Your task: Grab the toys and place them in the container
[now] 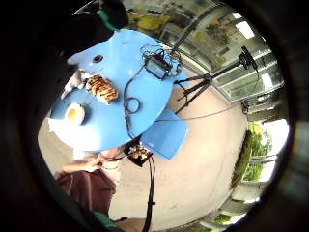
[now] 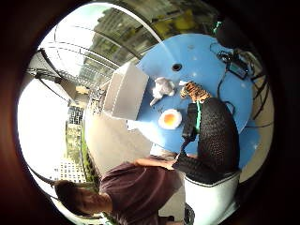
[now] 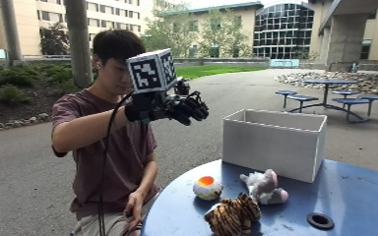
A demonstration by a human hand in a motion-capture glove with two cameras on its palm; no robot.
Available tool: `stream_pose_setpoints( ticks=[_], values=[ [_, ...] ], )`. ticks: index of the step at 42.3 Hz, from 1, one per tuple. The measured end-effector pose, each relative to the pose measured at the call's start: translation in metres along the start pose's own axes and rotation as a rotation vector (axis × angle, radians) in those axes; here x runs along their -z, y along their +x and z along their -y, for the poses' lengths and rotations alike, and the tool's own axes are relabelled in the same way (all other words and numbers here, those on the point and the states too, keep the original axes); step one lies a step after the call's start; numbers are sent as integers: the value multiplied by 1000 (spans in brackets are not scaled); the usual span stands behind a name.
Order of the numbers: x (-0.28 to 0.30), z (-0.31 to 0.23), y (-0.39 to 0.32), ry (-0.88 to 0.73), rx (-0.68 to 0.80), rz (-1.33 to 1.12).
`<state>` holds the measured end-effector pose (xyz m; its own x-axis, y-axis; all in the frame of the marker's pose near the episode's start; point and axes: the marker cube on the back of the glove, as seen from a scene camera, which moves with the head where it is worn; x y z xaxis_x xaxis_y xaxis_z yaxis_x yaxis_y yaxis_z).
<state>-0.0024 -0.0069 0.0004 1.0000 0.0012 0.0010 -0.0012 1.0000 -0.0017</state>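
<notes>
Hand: I see the gloved right hand (image 3: 176,108) raised at chest height, well above the round blue table (image 3: 359,196); its fingers (image 3: 192,109) hang loosely curled and grasp nothing

Container: the white box (image 3: 274,142) stands on the table's far side, open at the top; I cannot see inside it

Tiger toy: a striped plush tiger (image 3: 234,215) lies near the table's front edge, just beside the grey plush; in the little finger side palm view it shows as a striped lump (image 1: 102,88) on the blue top

Grey toy: a grey and white plush animal (image 3: 264,187) lies between the tiger and the box, near the box's front wall; whether it touches the tiger I cannot tell

Egg toy: a round white ball with an orange top (image 3: 207,187) sits at the table's edge on the person's side, apart from the two plush toys; from the thumb side palm view it reads as a white disc with an orange middle (image 2: 169,119)

Other hand: my view of the bare hand (image 3: 134,206) has it low by the person's lap, below the table edge

Table hole: a black-rimmed hole (image 3: 320,221) sits in the top, beside the tiger

Device: a small dark box with cables (image 1: 157,66) lies on the table, well away from the toys
</notes>
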Motion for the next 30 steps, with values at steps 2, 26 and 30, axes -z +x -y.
stream_pose_setpoints(
  ticks=[2,26,30],
  values=[
    [0,5,-2,-5,3,-6],
    [-39,97,-10,-226,-61,-149],
    [-62,115,-5,-288,-112,-161]
  ],
)
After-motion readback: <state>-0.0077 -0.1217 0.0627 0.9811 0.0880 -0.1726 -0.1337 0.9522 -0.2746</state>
